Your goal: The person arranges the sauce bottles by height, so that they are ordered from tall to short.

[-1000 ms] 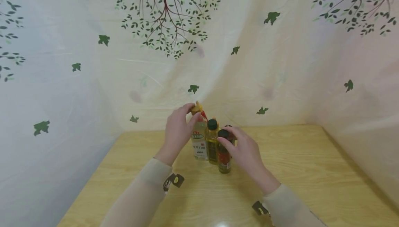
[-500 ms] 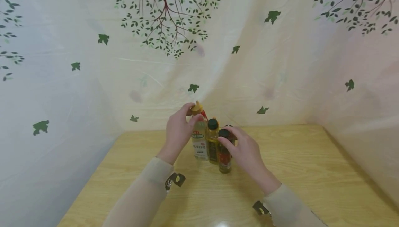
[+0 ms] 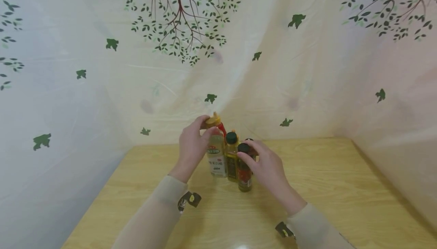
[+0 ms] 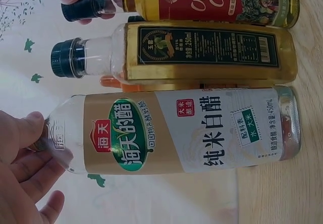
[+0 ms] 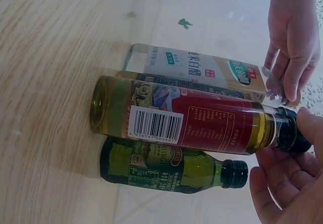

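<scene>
In the head view, my left hand (image 3: 192,144) grips the neck of a clear white vinegar bottle (image 4: 136,133), thumb and fingers around its top. My right hand (image 3: 269,167) pinches the black cap of a red-labelled olive oil bottle (image 5: 202,115) between thumb and fingers. Between these two stands an oil bottle with a dark green cap (image 4: 207,52), its label black. Beside the red-labelled bottle, a small green olive oil bottle (image 5: 161,166) shows in the right wrist view. All of them stand close together, upright on the table.
Behind the vinegar, a red bottle with a yellow nozzle (image 3: 222,128) is partly hidden. Something orange (image 4: 113,82) peeks out behind the green-capped bottle. The wooden table (image 3: 324,188) ends at a pale curtain (image 3: 273,89) printed with leaves and branches.
The vinegar bottle's top has shifted slightly left with my left hand, showing more of the red bottle behind. My right hand keeps its hold on the red-labelled bottle's cap.
</scene>
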`<state>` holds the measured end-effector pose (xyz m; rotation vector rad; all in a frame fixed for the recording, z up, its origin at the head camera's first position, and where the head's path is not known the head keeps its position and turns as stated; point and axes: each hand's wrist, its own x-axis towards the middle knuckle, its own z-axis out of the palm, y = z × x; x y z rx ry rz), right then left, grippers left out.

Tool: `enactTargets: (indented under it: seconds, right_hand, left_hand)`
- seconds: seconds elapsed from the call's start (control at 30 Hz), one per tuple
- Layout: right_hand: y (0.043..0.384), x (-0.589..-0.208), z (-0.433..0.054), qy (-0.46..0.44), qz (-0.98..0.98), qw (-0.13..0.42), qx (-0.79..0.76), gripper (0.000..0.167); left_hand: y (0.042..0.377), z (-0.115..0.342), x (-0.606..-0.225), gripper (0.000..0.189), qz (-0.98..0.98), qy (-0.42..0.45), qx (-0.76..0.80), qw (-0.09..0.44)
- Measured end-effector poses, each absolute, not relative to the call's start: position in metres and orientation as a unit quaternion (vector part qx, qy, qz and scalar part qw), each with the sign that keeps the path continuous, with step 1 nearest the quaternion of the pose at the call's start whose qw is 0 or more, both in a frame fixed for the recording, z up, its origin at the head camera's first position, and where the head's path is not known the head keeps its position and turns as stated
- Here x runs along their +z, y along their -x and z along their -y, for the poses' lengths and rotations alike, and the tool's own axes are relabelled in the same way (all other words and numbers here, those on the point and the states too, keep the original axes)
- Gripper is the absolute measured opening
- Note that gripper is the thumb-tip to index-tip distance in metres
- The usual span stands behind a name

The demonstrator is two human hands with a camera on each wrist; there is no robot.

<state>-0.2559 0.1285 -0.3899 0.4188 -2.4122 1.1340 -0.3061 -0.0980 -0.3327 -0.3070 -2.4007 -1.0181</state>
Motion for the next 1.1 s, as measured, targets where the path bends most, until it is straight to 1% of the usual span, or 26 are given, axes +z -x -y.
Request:
enactTargets:
  seconds: [0.23, 0.43, 0.67, 0.83, 1.1]
  right_hand:
    - [0.256, -0.391, -0.128, -0.154, 0.872, 0.218, 0.410, 0.044]
    - [0.259, -0.392, -0.129, -0.154, 0.873, 0.222, 0.406, 0.044]
    - [0.260, -0.394, -0.128, -0.152, 0.873, 0.217, 0.409, 0.045]
    - [0.261, -0.393, -0.129, -0.150, 0.874, 0.209, 0.412, 0.048]
    - [0.259, -0.392, -0.129, -0.147, 0.875, 0.205, 0.412, 0.047]
  left_hand:
    - [0.304, 0.111, -0.332, 0.042, 0.883, 0.099, -0.380, 0.258]
    - [0.305, 0.128, -0.329, 0.040, 0.882, 0.096, -0.371, 0.274]
    - [0.306, 0.152, -0.324, 0.043, 0.884, 0.087, -0.358, 0.288]
    - [0.306, 0.169, -0.322, 0.045, 0.889, 0.077, -0.345, 0.291]
    - [0.310, 0.199, -0.324, 0.046, 0.894, 0.057, -0.335, 0.291]
